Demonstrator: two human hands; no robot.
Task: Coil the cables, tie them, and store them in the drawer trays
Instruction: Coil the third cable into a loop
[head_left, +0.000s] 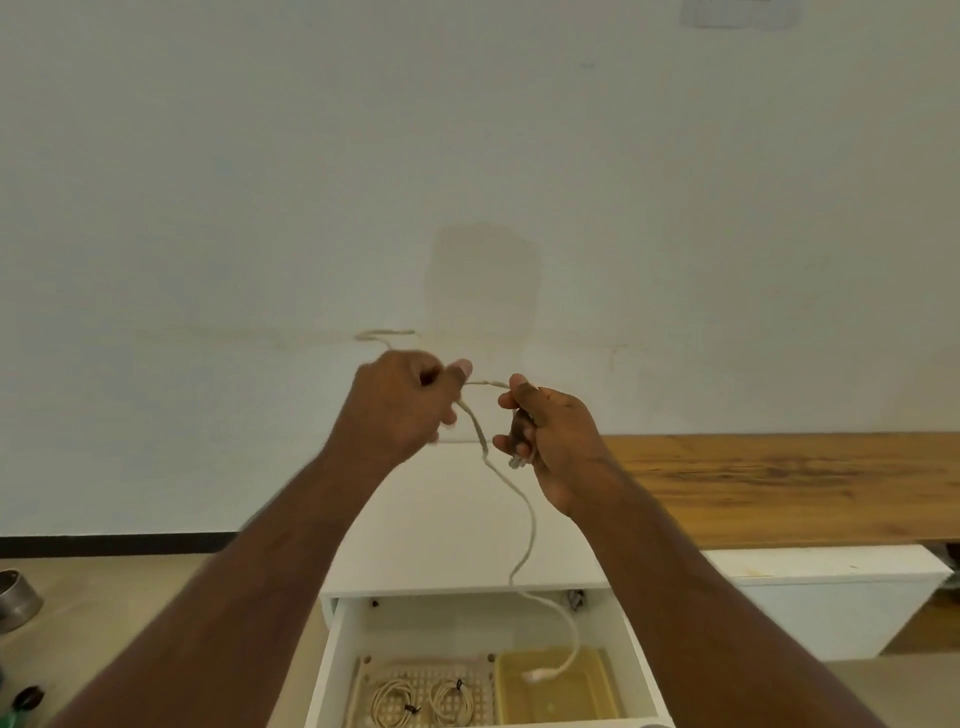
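Nearest, at 6 o'clock, the open drawer holds a perforated tray with two tied coils and a yellow tray where the cable end dangles. Farther up, near centre, the left hand has its grip curled round the cable, and the right hand pinches it beside a plug. To coil well, I judge each loop should match the last, drawn evenly, with the dangling tail kept free of the drawer edge.
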